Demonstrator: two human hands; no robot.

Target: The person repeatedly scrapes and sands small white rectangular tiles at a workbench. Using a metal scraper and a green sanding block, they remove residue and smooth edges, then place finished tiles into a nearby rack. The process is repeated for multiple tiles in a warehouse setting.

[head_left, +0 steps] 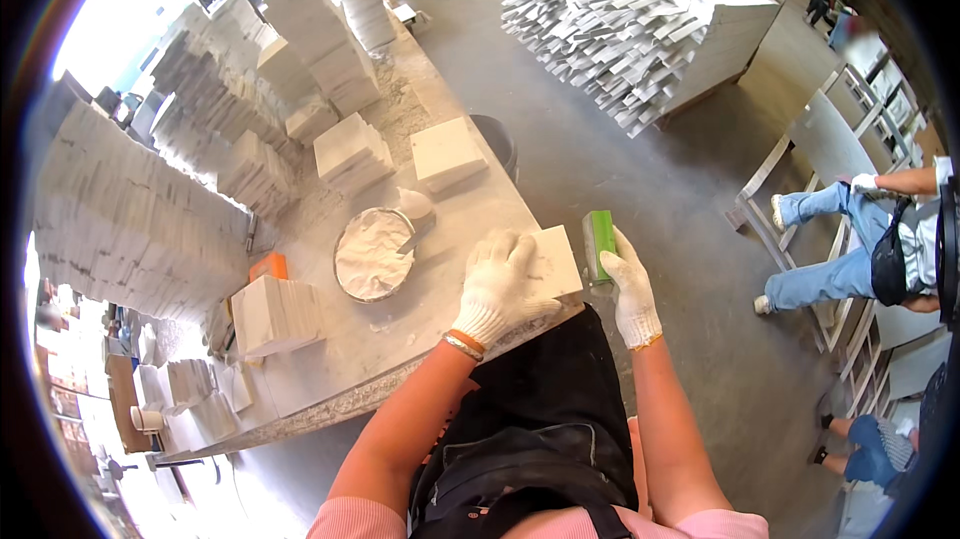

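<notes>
My left hand, in a white knit glove, lies flat with fingers stretched over a pale stone tile at the table's near edge. My right hand, gloved too, is closed round a green block with a greyish lower edge, held just right of the tile and apart from it. Whether the block's hidden face is abrasive, I cannot tell. Left of the tile stands a round bowl of white powdery paste. A flat, scraper-like piece rests at its rim.
Pale tiles and a short stack lie farther along the table. Tall tile stacks line the left. A dark bin stands beyond the table edge. Across the floor is a large strip pile; people are at right.
</notes>
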